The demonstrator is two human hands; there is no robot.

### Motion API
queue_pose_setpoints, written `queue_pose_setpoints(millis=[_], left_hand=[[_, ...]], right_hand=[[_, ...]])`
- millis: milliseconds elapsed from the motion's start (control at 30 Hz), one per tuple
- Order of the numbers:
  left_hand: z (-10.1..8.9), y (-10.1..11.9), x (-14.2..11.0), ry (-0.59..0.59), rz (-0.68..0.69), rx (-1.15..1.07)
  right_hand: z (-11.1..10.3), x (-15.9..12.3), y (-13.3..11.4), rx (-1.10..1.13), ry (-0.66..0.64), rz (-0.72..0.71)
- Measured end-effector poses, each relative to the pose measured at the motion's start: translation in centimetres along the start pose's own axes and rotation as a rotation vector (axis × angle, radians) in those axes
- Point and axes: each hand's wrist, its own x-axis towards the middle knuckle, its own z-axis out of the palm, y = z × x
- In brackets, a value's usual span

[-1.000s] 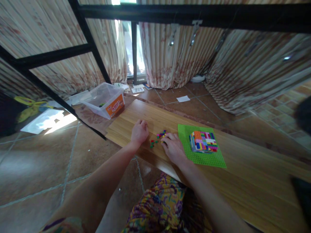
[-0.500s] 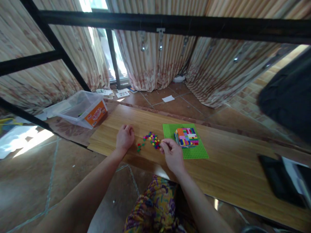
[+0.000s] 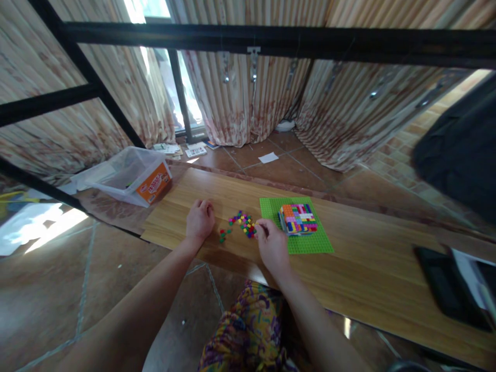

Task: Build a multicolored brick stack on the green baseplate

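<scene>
On the wooden board, my left hand point(image 3: 200, 220) rests with curled fingers, left of a loose pile of small colourful bricks point(image 3: 243, 222). A few green and red bricks point(image 3: 222, 235) lie apart from that pile, nearer my left hand. At the pile's right edge is my right hand point(image 3: 273, 247), thumb and fingers pinched together; whatever is between the fingertips is too small to make out. Just beyond it, a block built of many coloured bricks point(image 3: 298, 219) stands on a green studded baseplate point(image 3: 315, 243).
A clear plastic box point(image 3: 127, 173) with an orange label stands at the board's far left. Dark flat objects point(image 3: 445, 284) lie at the right end of the wooden board point(image 3: 368, 263). A black metal bar point(image 3: 271, 40) crosses ahead, before the curtains.
My right hand has shifted slightly left, its pinched fingers staying by the pile's edge. My left hand keeps its place on the board.
</scene>
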Motion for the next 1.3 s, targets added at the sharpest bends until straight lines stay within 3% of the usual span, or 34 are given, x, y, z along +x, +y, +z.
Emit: queue_pose_setpoints(millis=[133,333,667,900,1133,1300], left_hand=[[0.0,0.0,0.0,-0.014,-0.005,-0.008],[0.2,-0.1,0.0,-0.001,-0.004,-0.014],[-0.1,0.0,0.1,-0.006,0.005,-0.009],[-0.3,0.1,0.3,-0.002,-0.012,-0.002],[-0.4,0.1,0.5,-0.002,-0.017,0.020],[-0.5,0.3,0.4,-0.012,-0.027,0.019]], right_hand=[[0.6,0.9,0.4,-0.112,-0.008,-0.030],[0.7,1.1,0.7,0.042,-0.016,0.044],[-4.4,-1.2,0.1,0.613,0.207,0.232],[-7.9,-2.0,1.6,0.628,0.350,0.251],[-9.4,-2.4,3.4,0.684,0.429,0.346],[-10.1,-2.2,4.8,0.603,0.429,0.356]])
